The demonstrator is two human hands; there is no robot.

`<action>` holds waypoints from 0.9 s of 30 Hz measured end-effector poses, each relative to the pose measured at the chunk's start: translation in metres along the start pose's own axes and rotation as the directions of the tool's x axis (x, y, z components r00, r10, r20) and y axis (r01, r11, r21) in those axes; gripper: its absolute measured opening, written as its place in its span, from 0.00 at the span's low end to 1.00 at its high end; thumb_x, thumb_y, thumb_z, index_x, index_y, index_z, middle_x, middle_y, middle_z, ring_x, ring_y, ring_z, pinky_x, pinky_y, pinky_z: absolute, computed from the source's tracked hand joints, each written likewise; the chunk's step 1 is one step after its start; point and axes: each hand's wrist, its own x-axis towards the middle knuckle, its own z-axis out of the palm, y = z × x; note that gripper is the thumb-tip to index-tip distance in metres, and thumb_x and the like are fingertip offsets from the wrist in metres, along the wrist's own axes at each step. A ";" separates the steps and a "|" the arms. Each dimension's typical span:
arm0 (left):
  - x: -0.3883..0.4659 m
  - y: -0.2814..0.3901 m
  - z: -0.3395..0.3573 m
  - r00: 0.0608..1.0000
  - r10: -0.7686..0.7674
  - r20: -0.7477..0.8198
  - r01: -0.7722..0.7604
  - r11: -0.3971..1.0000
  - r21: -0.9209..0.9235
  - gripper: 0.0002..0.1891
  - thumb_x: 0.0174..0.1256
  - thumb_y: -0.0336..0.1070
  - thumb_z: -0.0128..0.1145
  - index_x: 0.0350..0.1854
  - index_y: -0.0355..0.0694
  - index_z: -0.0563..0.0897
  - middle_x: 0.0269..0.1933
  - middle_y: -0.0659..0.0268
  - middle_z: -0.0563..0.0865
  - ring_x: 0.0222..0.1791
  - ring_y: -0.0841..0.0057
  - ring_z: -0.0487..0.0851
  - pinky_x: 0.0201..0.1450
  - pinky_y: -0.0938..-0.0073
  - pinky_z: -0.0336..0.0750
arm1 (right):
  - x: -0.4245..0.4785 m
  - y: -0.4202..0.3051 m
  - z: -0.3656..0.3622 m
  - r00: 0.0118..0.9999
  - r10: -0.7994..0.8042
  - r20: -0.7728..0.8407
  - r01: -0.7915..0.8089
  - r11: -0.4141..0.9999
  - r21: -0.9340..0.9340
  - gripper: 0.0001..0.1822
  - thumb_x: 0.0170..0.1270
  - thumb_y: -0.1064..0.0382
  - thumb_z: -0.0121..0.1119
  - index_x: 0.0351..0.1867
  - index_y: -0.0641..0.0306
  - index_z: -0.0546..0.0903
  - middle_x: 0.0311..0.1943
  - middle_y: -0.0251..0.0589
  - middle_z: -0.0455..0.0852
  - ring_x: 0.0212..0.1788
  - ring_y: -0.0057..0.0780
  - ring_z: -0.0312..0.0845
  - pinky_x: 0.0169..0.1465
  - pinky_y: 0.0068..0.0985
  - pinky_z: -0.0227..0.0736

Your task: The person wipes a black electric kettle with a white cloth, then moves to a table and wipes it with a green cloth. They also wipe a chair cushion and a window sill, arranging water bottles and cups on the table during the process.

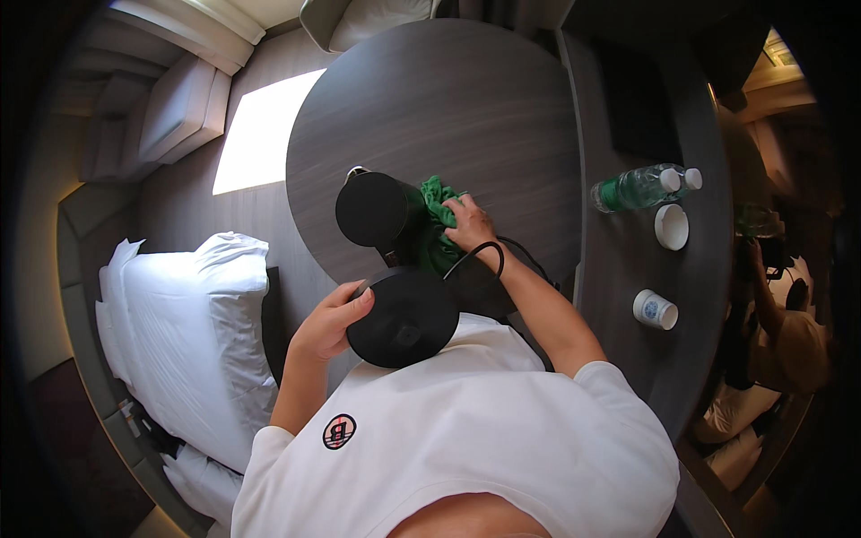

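My left hand [336, 319] grips the rim of a black round kettle base [403, 319], held close to my white shirt. The fingers behind the base are hidden. A crumpled green cloth [440, 202] is in my right hand [471, 222], and more of it hangs down toward the base. Just beyond the base stands a black electric kettle [372, 208] with its lid down, on a round dark wood-grain table [437, 101]. A black power cord [496, 252] loops beside my right wrist.
On the right, a dark counter [605, 269] holds clear plastic bottles [635, 187] with white caps, a white ashtray-like dish [671, 227] and a paper cup [656, 310]. A mirror [773, 302] stands behind them. To the left is a bed [181, 323] with white linen; an armchair [377, 23] sits past the table.
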 end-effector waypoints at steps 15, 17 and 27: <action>0.107 0.046 0.076 0.944 0.321 0.069 -0.301 0.930 -0.210 0.25 0.71 0.55 0.47 0.54 0.37 0.77 0.52 0.61 0.83 0.52 0.73 0.82 0.56 0.68 0.77 | -0.052 -0.121 -0.212 0.648 -0.604 -0.464 0.646 0.759 -0.087 0.14 0.51 0.67 0.67 0.41 0.66 0.83 0.46 0.44 0.78 0.43 0.41 0.81 0.44 0.30 0.76; 0.114 0.045 0.083 0.887 0.443 0.129 -0.411 0.885 -0.218 0.21 0.71 0.52 0.51 0.51 0.38 0.78 0.51 0.62 0.83 0.51 0.74 0.82 0.55 0.69 0.76 | -0.057 -0.105 -0.208 0.760 -0.380 -0.526 0.509 0.853 0.119 0.17 0.51 0.68 0.66 0.45 0.67 0.82 0.48 0.46 0.78 0.44 0.44 0.80 0.47 0.34 0.75; 0.153 -0.013 0.072 0.662 0.665 0.346 -0.732 0.674 0.103 0.26 0.74 0.49 0.48 0.60 0.29 0.71 0.45 0.73 0.81 0.44 0.88 0.74 0.48 0.86 0.68 | -0.090 -0.137 -0.192 0.730 -0.064 -0.680 0.446 0.799 0.404 0.13 0.52 0.69 0.59 0.41 0.70 0.77 0.37 0.52 0.80 0.38 0.52 0.78 0.38 0.37 0.72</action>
